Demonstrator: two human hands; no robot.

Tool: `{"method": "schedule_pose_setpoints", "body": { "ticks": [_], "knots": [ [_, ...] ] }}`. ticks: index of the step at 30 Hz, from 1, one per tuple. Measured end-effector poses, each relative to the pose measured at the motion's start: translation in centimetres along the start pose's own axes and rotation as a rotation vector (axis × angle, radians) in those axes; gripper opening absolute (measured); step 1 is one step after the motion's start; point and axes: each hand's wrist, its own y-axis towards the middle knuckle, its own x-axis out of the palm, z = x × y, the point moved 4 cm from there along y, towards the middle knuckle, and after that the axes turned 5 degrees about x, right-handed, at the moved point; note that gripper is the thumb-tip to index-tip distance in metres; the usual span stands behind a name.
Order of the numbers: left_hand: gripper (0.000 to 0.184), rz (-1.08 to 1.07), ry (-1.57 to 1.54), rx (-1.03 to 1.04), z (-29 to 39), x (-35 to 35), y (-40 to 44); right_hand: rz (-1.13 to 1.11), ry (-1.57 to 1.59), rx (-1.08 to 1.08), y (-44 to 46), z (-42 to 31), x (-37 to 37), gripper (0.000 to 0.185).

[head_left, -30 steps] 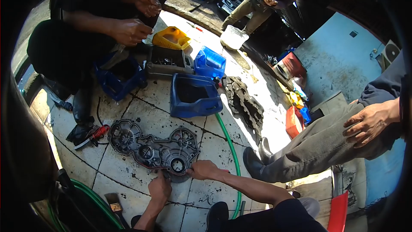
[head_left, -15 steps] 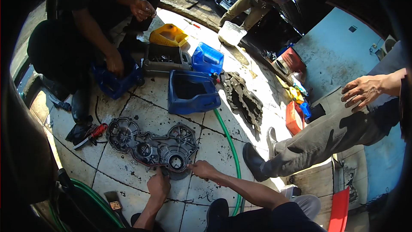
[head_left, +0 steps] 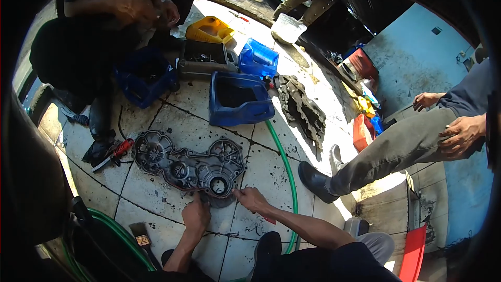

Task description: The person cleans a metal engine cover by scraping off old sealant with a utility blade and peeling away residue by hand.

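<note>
Floor: pale tiles, dark joints, spattered with black grime, sunlit along the far strip.
Item, one grey metal cover, lying flat on the tiles before me.
My left hand: fingers curled, at the cover's lower edge; I cannot tell whether it grips.
My right hand: partly closed beside the cover's lower right corner; grip likewise uncertain.
Beyond the cover: a dark blue cut-open container, a grey one holding small parts, a yellow one.
Right of these: a blackened, jagged part and a green hose.
Near left: one paintbrush.
Room: light-blue wall, stained; a white bucket at the far edge; co-workers on three sides.
</note>
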Motion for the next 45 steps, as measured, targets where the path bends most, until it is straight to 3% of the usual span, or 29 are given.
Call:
{"method": "schedule_pose_setpoints", "body": {
  "ticks": [6,20,26,30,36,41,43,45],
  "knots": [
    [0.038,0.033,0.009,0.035,-0.4,0.5,-0.1,0.001,-0.001,-0.044,0.4,-1.3,-1.9,0.067],
    [0.034,0.018,-0.036,0.02,0.2,-0.4,-0.2,-0.015,-0.845,-0.371,1.4,-3.4,-2.4,0.05],
    [0.032,0.003,-0.027,0.007,0.1,-0.2,-0.1,-0.075,-1.175,-0.353,1.2,-5.5,-1.2,0.044],
    [0.031,0.005,-0.026,0.001,0.2,-0.3,-0.1,-0.147,-1.127,-0.345,1.6,-5.8,-1.2,0.041],
    [0.028,0.0,-0.047,0.0,0.3,-0.4,-0.1,-0.085,-0.858,-0.294,0.9,-3.9,-1.6,0.05],
    [0.027,-0.001,-0.042,0.003,0.2,-0.4,-0.2,-0.141,-0.399,-0.078,1.4,-1.7,-1.3,0.062],
    [0.039,0.033,-0.069,0.015,-0.1,-0.1,-0.2,-0.147,-0.29,-0.022,0.9,-1.4,-1.2,0.063],
    [0.039,0.028,-0.074,0.015,-0.3,0.1,-0.1,-0.154,-0.183,0.028,0.9,-0.8,-0.9,0.064]
  ]
}}
